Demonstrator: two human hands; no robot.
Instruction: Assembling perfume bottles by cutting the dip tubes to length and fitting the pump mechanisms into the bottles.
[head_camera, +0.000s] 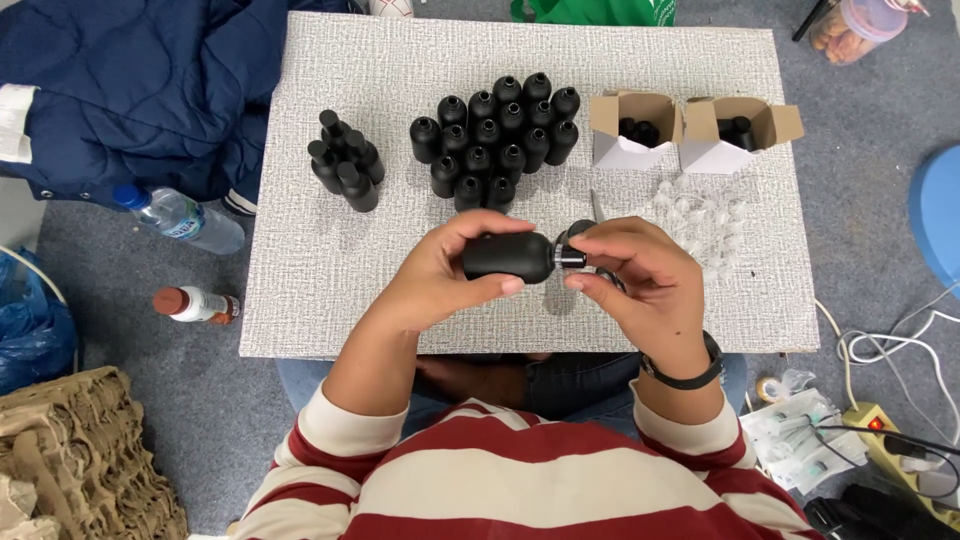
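Note:
My left hand (445, 268) grips a matte black bottle (508, 256) held sideways over the front of the grey textured board (300, 290). My right hand (640, 275) pinches the bottle's neck and a small black cap (578, 232) at its right end. A large cluster of upright black bottles (497, 138) stands behind the hands. A smaller group of black bottles (345, 160) with narrow tops stands to the left. Several small clear plastic pieces (700, 215) lie just right of my right hand.
Two open white cardboard boxes (635, 130) (738, 132) holding black parts sit at the back right. A blue jacket (130, 90), a water bottle (185, 220) and a small brown-capped bottle (195, 304) lie left of the board. Cables and a power strip (900, 440) lie at the right.

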